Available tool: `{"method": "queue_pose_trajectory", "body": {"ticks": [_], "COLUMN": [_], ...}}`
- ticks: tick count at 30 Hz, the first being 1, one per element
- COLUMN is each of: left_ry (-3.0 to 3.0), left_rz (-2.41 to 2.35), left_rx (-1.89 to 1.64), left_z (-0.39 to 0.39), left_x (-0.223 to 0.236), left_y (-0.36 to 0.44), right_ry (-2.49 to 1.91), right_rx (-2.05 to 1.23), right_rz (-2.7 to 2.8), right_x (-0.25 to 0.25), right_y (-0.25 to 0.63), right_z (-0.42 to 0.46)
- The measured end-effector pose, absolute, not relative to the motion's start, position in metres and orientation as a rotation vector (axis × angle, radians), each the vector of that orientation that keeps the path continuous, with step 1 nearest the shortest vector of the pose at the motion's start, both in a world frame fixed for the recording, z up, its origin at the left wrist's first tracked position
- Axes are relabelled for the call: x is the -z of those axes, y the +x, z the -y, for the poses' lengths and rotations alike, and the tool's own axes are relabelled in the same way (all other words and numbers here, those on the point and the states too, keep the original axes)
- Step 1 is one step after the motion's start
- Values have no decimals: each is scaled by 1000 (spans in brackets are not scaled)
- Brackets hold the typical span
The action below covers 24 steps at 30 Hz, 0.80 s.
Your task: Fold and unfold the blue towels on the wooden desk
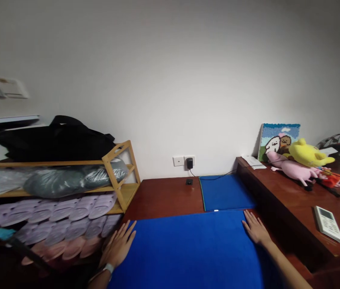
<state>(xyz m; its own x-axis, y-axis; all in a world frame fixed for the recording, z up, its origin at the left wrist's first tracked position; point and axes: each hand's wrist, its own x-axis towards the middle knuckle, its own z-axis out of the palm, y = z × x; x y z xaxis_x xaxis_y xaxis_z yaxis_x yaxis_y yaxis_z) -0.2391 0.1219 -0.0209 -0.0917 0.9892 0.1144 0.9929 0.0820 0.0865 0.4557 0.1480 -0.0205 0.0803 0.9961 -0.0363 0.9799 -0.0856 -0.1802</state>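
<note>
A large blue cloth [188,249] is spread over the brown wooden table in front of me. My left hand [118,245] rests at the cloth's far left corner, fingers stretched out; a watch is on that wrist. At the far right corner, my right hand [256,228] lies flat with its fingers apart. Neither hand grips anything. Beyond the cloth's far edge lies a second, smaller blue cloth [227,194] with a green border. A small white tag [216,210] shows where the two cloths meet.
At left, a wooden rack [118,176] holds rows of slippers [79,208], plastic-wrapped items and a black bag [58,140]. On the raised surface at right are plush toys [293,168], a picture [279,140] and a white remote [328,223]. A black plug [189,163] trails a cable.
</note>
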Motion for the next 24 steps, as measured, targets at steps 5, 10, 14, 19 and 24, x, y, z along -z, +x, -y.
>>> {"method": "queue_pose_trajectory", "body": {"ticks": [5,10,14,19,24], "left_ry": [-2095,-2082,-2081,-2098,-2104], "left_rz": [2261,2255,2266,2268,2276], "left_rx": [264,333,361,353,342], "left_z": [-118,-113,-112,-112,-112], "left_x": [20,17,18,19,17], "left_y": [-236,-231,-231,-234,-234], "right_ry": [-2179,-1706,-1372,-1375,-1606], "right_rx": [-164,-224,-371,-470,-393], "right_rz": [2080,2233,2452,2501,2427], "right_x": [2,-20,-26,-19,-7], "right_y": [429,308,186,139,222], "right_z": [-148,-141,-130,-133,-137]}}
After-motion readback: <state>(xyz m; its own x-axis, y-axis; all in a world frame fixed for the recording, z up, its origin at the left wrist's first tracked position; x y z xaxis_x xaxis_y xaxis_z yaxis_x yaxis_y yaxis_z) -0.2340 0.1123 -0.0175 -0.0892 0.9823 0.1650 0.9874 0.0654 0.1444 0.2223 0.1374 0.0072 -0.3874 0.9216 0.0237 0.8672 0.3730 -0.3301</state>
